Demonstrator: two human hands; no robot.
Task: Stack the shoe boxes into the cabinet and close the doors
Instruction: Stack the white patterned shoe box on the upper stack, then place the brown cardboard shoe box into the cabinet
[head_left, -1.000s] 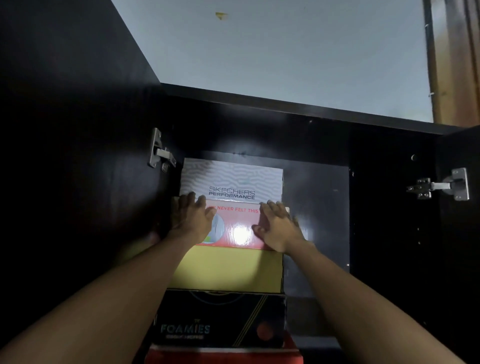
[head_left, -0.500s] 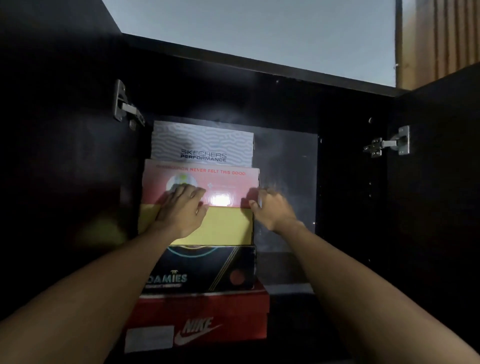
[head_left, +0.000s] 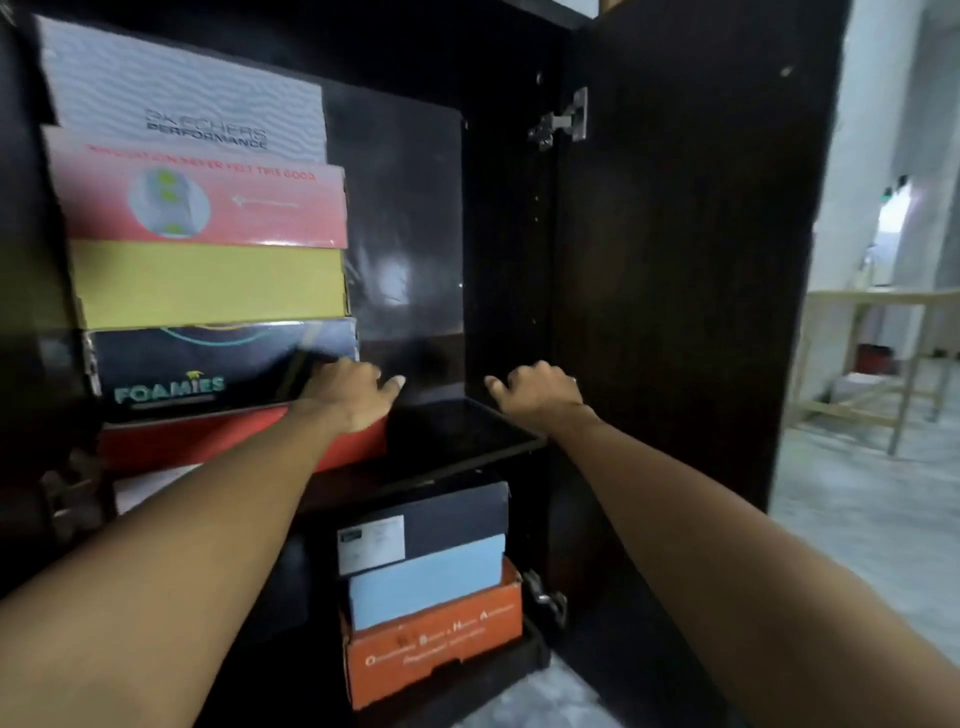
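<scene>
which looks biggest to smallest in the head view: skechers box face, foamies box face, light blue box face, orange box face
1. Skechers box
2. Foamies box
3. Orange box and light blue box: look alike, and they sit lower and at a different distance, so unranked.

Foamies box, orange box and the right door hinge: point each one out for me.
Foamies box (head_left: 208, 371): head view, on its dark front face.
Orange box (head_left: 434, 642): head view, on its printed front, lower shelf.
Right door hinge (head_left: 563, 120): head view, on the metal plate.

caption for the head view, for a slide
Both hands empty before shoe boxes stacked in the open cabinet.
</scene>
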